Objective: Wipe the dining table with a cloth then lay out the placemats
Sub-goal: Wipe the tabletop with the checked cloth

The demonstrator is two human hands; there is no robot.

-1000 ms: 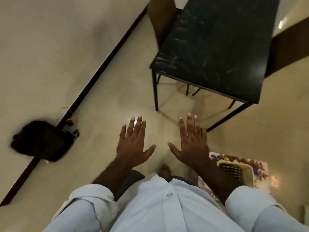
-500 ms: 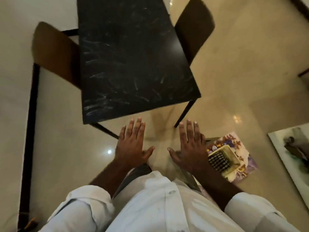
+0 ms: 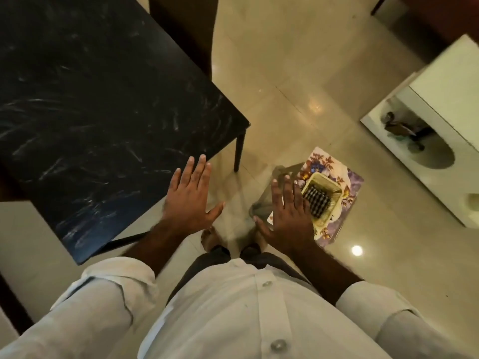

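Your left hand (image 3: 189,200) hovers at worktop (image 3: 103,99) edge, right hand (image 3: 287,218) by basket (image 3: 324,187) on placemats (image 3: 348,181); fingers (image 3: 200,169) straight, empty.

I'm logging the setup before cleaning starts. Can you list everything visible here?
Black marble-patterned dining table: one, black with pale streaks, upper left.
Dark brown chair: one, brown, top centre beside the table.
Floral placemat: at least one, cream and purple, on the floor at right.
Cream plastic basket: one, cream, on the placemat.
Dark checked item: one, possibly a cloth, inside the basket.
White cabinet: one, white, far right.
Left hand: flat, empty, by the table's edge.
Right hand: flat, empty, overlapping the basket in view.
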